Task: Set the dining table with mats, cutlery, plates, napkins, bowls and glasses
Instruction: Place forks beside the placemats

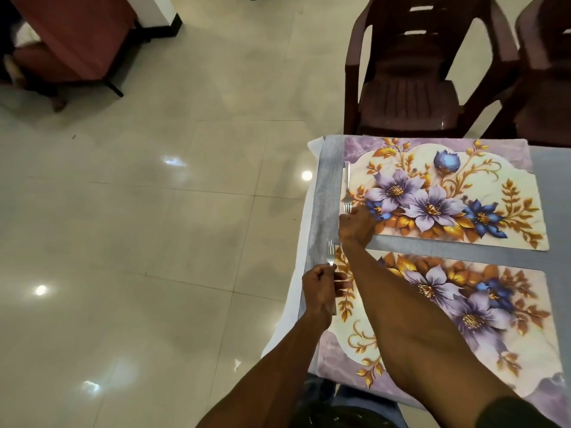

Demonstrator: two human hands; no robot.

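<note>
The left hand (pixel 318 290) grips a fork (pixel 330 254) at the near mat's (pixel 438 319) left edge. The right hand (pixel 355 225), fingers seemingly curled (partly hidden), touches the far mat (pixel 438 193) below a second fork (pixel 347 189). The worktop's (pixel 324 193) left edge borders bare floor (pixel 154 211); chairs (pixel 411 88) stand beyond.

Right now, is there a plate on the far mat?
No, the far mat holds only a fork along its left edge.

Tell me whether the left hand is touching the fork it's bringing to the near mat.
Touching. The head view shows the left hand with fingers curled round the handle of the fork, its prongs sticking out above the hand.
</note>
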